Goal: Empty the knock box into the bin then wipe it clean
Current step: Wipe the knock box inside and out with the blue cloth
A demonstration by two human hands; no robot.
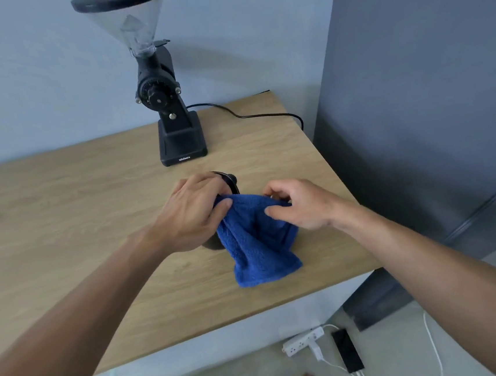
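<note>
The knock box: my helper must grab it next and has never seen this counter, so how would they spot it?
On the wooden counter, look in front of the tall black coffee grinder. The knock box is the dark round container draped in a blue towel, between the left hand and right hand.

You've got a black grinder (169,104) standing at the back of the wooden table (61,212), its cord (252,115) trailing right toward the grey fridge (431,94), and down on the floor a white power strip (304,340) beside a black phone (347,351).
</note>
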